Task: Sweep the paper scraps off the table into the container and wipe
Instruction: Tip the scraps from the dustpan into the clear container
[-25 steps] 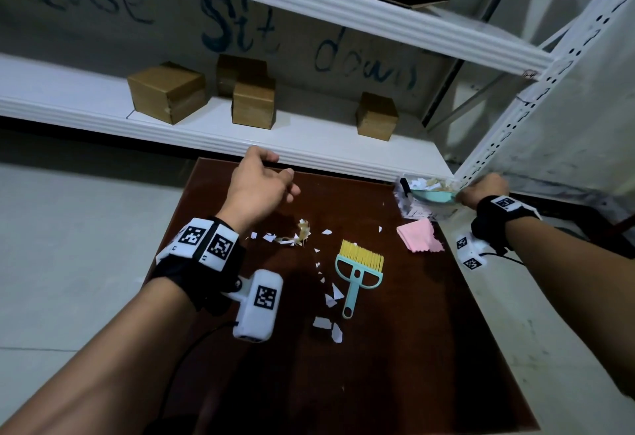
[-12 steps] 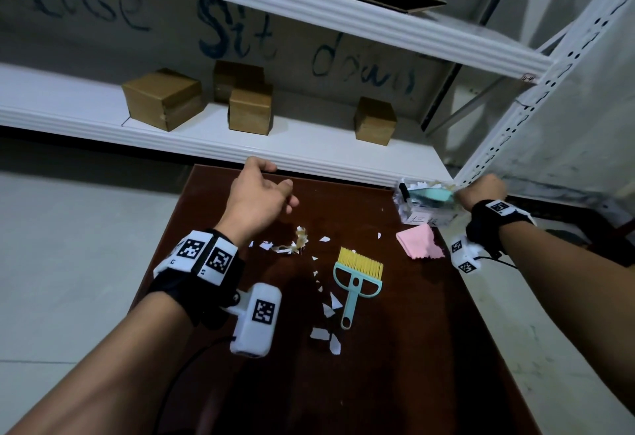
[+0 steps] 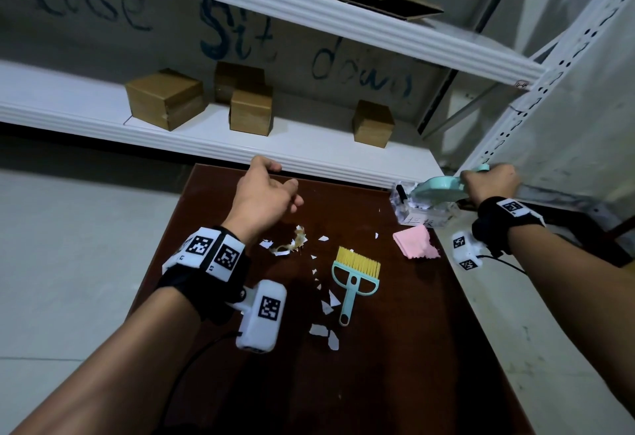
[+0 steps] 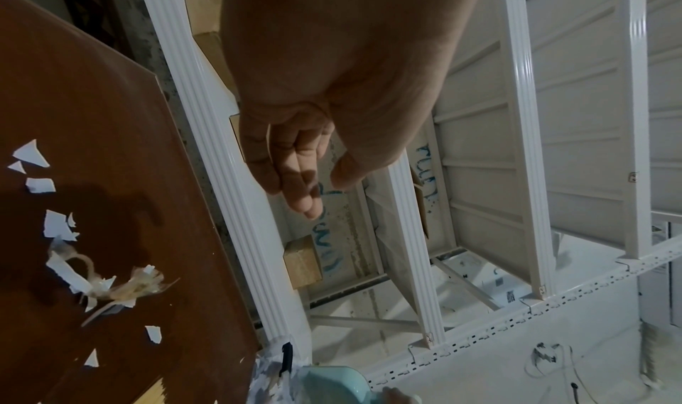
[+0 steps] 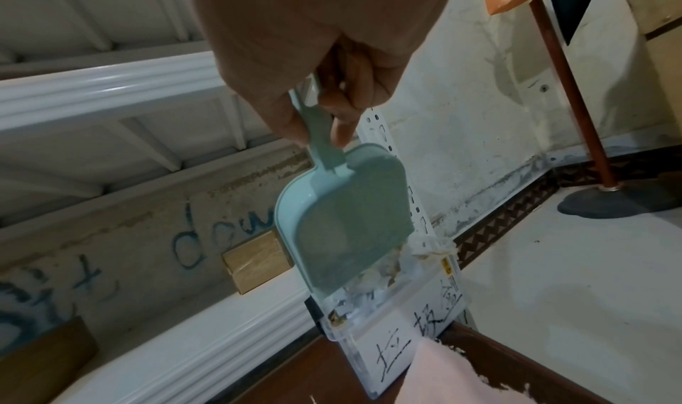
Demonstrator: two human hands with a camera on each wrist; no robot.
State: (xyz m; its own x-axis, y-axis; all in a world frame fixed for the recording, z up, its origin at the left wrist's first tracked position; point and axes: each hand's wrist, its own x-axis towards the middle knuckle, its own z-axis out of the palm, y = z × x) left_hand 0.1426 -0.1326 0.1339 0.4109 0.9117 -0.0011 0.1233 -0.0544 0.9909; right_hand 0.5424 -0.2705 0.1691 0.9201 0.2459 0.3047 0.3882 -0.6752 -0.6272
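My right hand (image 3: 489, 182) (image 5: 324, 113) grips the handle of a mint dustpan (image 3: 438, 187) (image 5: 343, 218), tipped mouth-down over a clear plastic container (image 3: 424, 214) (image 5: 398, 302) at the table's far right corner. Scraps lie inside the container. My left hand (image 3: 266, 194) (image 4: 306, 165) hovers above the far middle of the brown table (image 3: 395, 348), fingers loosely curled, holding nothing. White paper scraps (image 3: 323, 300) (image 4: 59, 226) are scattered on the table. A mint brush with yellow bristles (image 3: 355, 278) lies among them. A pink cloth (image 3: 414, 242) (image 5: 454, 378) lies beside the container.
A white shelf (image 3: 206, 139) with several cardboard boxes (image 3: 165, 103) runs right behind the table's far edge. A perforated white upright (image 3: 536, 97) stands just beyond the container. Pale floor (image 3: 68, 262) lies left of the table.
My right hand has lifted the dustpan's handle and tilted the pan over the container. The left hand has hardly moved.
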